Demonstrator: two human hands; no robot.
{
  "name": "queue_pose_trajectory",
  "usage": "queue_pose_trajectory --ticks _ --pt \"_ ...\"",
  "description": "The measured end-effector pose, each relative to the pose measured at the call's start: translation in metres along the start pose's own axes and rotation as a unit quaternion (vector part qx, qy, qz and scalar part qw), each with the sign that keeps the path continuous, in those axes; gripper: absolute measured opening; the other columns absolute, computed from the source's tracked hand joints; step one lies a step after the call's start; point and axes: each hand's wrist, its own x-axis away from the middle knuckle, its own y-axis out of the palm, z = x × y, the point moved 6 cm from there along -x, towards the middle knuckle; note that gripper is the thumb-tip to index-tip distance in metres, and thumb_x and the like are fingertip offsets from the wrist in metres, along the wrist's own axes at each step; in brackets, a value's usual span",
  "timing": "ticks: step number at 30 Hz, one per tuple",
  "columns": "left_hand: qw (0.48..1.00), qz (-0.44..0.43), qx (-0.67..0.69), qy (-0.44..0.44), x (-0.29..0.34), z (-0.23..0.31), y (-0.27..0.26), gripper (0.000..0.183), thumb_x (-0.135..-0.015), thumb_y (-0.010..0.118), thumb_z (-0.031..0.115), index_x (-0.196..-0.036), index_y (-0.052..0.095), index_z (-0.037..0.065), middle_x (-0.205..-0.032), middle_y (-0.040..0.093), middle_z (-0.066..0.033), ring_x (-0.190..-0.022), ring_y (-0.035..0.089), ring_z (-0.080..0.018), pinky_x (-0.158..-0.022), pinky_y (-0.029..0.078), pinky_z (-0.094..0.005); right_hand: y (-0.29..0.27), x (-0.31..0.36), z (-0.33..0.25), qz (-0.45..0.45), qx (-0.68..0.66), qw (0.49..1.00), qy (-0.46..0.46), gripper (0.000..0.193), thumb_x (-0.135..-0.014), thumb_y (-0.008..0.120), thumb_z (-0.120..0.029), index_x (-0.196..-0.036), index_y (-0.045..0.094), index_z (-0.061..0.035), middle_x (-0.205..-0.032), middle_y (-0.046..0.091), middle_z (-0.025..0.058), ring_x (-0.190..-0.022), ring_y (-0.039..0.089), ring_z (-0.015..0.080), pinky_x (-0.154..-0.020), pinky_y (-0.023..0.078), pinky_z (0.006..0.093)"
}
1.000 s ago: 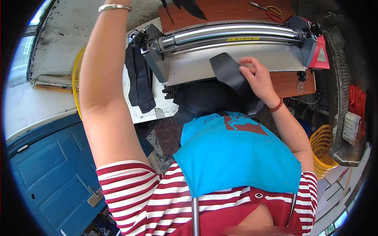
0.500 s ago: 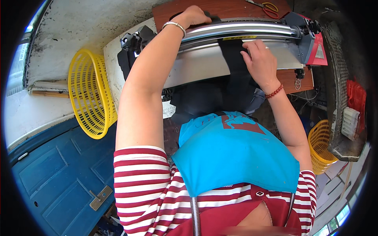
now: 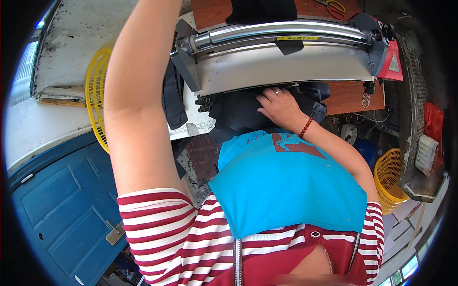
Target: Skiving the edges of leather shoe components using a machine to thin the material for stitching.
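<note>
My left forearm (image 3: 138, 71) reaches up past the left end of a roller machine (image 3: 286, 66), and its hand is beyond the top edge of the view. My right hand (image 3: 282, 108) rests on dark fabric (image 3: 234, 112) bunched between the machine's near edge and my blue apron (image 3: 286, 186). Its fingers lie on the cloth with the thumb apart; the fingertips are partly hard to make out. A small dark fabric end (image 3: 290, 46) shows below the metal roller (image 3: 286, 33). Behind the roller lies a black fabric piece (image 3: 262, 10).
Scissors with red and yellow handles (image 3: 334, 8) lie at the far right on the brown board (image 3: 210, 12). A yellow basket (image 3: 98, 95) stands left, another yellow basket (image 3: 389, 176) lower right. Dark folded cloth (image 3: 174, 97) hangs by the machine's left end.
My left hand has moved away from behind the roller and out of the top of the view. My right hand has left the black strip on the plate and come down to the bunched fabric.
</note>
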Motion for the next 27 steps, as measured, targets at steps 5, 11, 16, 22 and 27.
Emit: queue_pose_trajectory --ticks 5,11,16,22,27 --pt "0.984 0.077 -0.048 0.154 0.057 0.073 -0.002 0.057 -0.091 0.047 -0.005 -0.147 0.047 0.006 -0.085 0.062 -0.0058 -0.068 0.06 -0.0161 -0.058 0.054 -0.0353 0.015 0.008 0.006 -0.053 -0.028 0.998 0.005 0.025 -0.085 0.075 -0.026 -0.102 0.066 -0.0093 -0.094 0.058 0.0083 -0.092 0.059 0.0285 -0.084 0.049 0.0414" --pt "0.888 0.172 -0.25 0.345 0.059 0.082 -0.025 0.036 -0.096 0.045 -0.002 -0.113 0.077 0.001 -0.084 0.073 -0.0127 -0.068 0.066 -0.0157 -0.06 0.054 -0.0322 -0.045 0.002 0.024 0.069 -0.237 0.962 0.113 0.017 -0.092 0.072 -0.016 -0.102 0.062 -0.0054 -0.084 0.065 0.0108 -0.077 0.066 0.0284 -0.072 0.051 0.0379" --pt "0.786 0.046 -0.457 0.415 0.045 -0.044 0.058 0.023 -0.094 0.057 0.007 -0.104 0.077 0.003 -0.092 0.075 -0.0192 -0.083 0.071 -0.0304 -0.081 0.054 -0.0387 -0.081 -0.01 0.089 0.105 -0.319 0.885 0.324 0.012 -0.096 0.066 -0.008 -0.103 0.06 -0.0018 -0.072 0.068 0.0147 -0.072 0.071 0.0309 -0.065 0.053 0.0373" --pt "0.847 -0.188 -0.496 -0.007 0.036 -0.144 0.106 0.033 -0.084 0.066 0.033 -0.096 0.08 0.005 -0.095 0.076 -0.0149 -0.083 0.071 -0.0275 -0.079 0.054 -0.0368 -0.08 -0.044 0.115 0.15 -0.23 0.907 0.319 0.014 -0.094 0.069 -0.013 -0.098 0.06 -0.0029 -0.085 0.071 0.0155 -0.078 0.069 0.0345 -0.068 0.053 0.0416" --pt "0.906 -0.19 -0.367 -0.087 0.022 -0.161 0.085 0.024 -0.087 0.07 0.028 -0.094 0.078 0.006 -0.086 0.073 -0.0054 -0.077 0.066 -0.0177 -0.07 0.052 -0.0333 -0.113 -0.027 0.087 0.201 0.097 0.952 0.208 0.017 -0.088 0.076 -0.018 -0.095 0.063 -0.0097 -0.083 0.065 0.0077 -0.073 0.067 0.0302 -0.064 0.053 0.0402"
